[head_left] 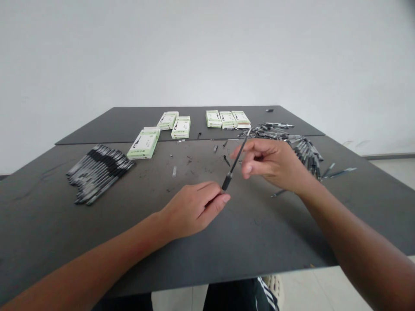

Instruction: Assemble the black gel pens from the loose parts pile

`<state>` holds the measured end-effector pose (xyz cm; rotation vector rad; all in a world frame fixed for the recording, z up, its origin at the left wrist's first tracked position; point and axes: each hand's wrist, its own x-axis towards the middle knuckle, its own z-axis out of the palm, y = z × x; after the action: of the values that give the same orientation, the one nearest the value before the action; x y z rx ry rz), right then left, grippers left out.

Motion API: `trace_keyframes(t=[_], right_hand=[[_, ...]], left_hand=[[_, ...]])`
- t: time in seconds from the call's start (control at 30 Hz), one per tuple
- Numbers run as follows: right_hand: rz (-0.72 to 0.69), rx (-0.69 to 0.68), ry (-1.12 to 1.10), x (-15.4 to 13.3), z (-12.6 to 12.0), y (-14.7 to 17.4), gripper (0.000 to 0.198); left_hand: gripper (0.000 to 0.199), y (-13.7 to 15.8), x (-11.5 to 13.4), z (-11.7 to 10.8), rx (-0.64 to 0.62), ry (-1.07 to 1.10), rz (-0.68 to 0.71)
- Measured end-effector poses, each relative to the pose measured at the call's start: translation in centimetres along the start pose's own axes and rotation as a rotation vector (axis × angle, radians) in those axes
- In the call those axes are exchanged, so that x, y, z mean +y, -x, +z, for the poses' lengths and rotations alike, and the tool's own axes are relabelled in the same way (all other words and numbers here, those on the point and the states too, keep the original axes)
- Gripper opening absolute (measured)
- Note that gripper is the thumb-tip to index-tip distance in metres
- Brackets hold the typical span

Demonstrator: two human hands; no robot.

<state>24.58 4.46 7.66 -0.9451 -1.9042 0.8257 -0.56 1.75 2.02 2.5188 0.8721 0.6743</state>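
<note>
My left hand [197,209] is closed, thumb against fingers, around the lower end of a pen barrel with a black grip [227,182]. From that barrel a long dark ink refill [240,152] sticks out, slanting up to the right. My right hand [272,162] hovers beside the refill, thumb and forefinger apart. Its fingertips overlap the refill in view; whether they touch it I cannot tell. Behind and right of this hand lies a heap of loose pen parts [306,155], partly hidden by the hand. On the left, assembled-looking pens [99,172] lie side by side in a row.
Green-and-white boxes stand on the dark table [155,255]: a nearer left box [144,143], two behind it, and three farther right, including a middle box [227,120]. Small parts, such as a clear piece [174,171] and a black cap [226,160], lie scattered mid-table.
</note>
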Motion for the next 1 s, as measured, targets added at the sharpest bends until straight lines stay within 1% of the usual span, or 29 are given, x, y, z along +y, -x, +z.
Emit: trace_keyframes(t=[0.03,0.1,0.2,0.23,0.27,0.3,0.33,0.37,0.43,0.5,0.57,0.6,0.67,1.0], right_hand=[[-0.007,0.058,0.011,0.4,-0.6,-0.2,0.045],[-0.021,0.232,0.083,1.3,-2.0,-0.8,0.048],[0.028,0.474,0.251,3.1,-4.3,-1.4,0.047],[0.062,0.521,0.308,3.7,-5.0,-1.5,0.048],[0.099,0.54,0.366,4.4,-5.7,-1.6,0.049],[0.135,0.523,0.423,5.1,-6.4,-1.6,0.049],[0.172,0.469,0.484,5.7,-7.1,-1.5,0.049],[0.211,0.383,0.547,6.2,-7.7,-1.3,0.048],[0.303,0.125,0.651,7.0,-9.1,-1.0,0.043],[0.405,-0.151,0.689,7.4,-10.3,-0.6,0.038],[0.486,-0.336,0.666,7.6,-11.3,-0.4,0.035],[0.513,-0.387,0.655,7.6,-11.7,-0.3,0.034],[0.541,-0.42,0.653,7.6,-12.1,-0.2,0.033],[0.591,-0.473,0.647,7.3,-12.5,0.0,0.031]], left_hand=[[0.035,0.0,0.0,0.0,0.002,-0.005,-0.006],[0.035,0.0,-0.1,0.0,0.008,-0.012,-0.008],[0.034,-0.1,-0.2,0.1,0.01,-0.004,0.002],[0.034,-0.1,-0.2,0.1,0.009,0.002,0.005],[0.034,-0.1,-0.3,0.1,0.007,0.006,0.007],[0.033,-0.1,-0.3,0.1,0.004,0.008,0.006],[0.033,-0.1,-0.3,0.0,0.003,0.008,0.003],[0.033,0.0,-0.3,0.0,0.004,0.006,-0.003],[0.034,0.0,-0.3,-0.1,0.007,-0.004,-0.02],[0.035,-0.1,-0.2,-0.1,0.004,-0.019,-0.035],[0.036,-0.1,-0.2,-0.1,-0.005,-0.031,-0.041],[0.036,-0.2,-0.2,-0.1,-0.011,-0.035,-0.041],[0.036,-0.2,-0.2,0.0,-0.022,-0.042,-0.038],[0.035,-0.1,-0.4,0.0,-0.05,-0.045,-0.042]])
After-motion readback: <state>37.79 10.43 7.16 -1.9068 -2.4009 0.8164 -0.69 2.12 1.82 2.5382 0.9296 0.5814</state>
